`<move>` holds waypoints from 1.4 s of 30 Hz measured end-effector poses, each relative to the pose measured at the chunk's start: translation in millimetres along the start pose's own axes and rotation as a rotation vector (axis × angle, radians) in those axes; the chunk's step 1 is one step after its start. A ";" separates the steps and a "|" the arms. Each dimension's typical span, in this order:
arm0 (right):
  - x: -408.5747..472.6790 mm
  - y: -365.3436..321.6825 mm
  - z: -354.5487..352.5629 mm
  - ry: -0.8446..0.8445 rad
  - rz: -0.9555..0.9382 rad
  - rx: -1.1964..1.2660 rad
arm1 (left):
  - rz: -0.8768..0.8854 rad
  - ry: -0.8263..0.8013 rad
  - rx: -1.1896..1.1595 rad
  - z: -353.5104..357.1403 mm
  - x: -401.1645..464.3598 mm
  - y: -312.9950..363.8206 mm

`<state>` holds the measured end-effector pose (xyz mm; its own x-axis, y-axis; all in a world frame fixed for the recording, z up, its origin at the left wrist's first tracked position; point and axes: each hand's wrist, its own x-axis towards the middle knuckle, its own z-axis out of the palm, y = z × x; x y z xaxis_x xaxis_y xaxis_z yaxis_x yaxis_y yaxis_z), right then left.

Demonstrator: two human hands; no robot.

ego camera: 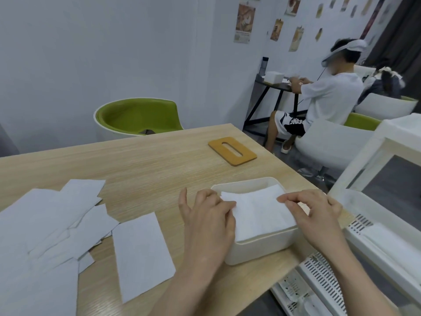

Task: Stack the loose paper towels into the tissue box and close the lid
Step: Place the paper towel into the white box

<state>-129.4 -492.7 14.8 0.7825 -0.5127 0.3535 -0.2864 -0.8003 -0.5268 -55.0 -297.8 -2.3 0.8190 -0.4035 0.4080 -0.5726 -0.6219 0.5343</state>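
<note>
Paper towels [257, 210] are sitting stacked inside the open white tissue box [262, 247] on the wooden table [148, 160]. The left hand [208, 221] is pinching the top towel's left edge, while the right hand [316, 210] is pinching its right edge. More loose towels [52, 226] are lying scattered left of the box. The wooden lid [232, 151] is lying apart, farther back on the table.

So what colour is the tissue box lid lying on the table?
Honey-tan wood, the lid with its oval slot, seen from the head view.
</note>
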 end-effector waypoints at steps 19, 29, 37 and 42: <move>-27.6 -5.2 3.3 -0.075 -0.236 -0.110 | 0.343 -0.251 0.140 -7.1 -8.9 0.9; -27.4 -6.1 8.6 -0.225 -0.171 -0.291 | 0.442 -0.384 0.345 -1.2 -0.1 -2.3; -33.8 -23.4 17.4 -0.250 -0.096 -0.383 | 0.455 -0.398 0.338 -9.1 12.3 -21.5; -34.1 -29.6 17.6 -0.262 -0.059 -0.409 | 0.462 -0.427 0.373 -9.3 13.3 -18.6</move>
<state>-137.9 -446.1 4.8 0.9016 -0.4093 0.1399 -0.3901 -0.9091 -0.1458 -33.8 -285.4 0.2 0.4839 -0.8593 0.1658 -0.8746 -0.4813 0.0581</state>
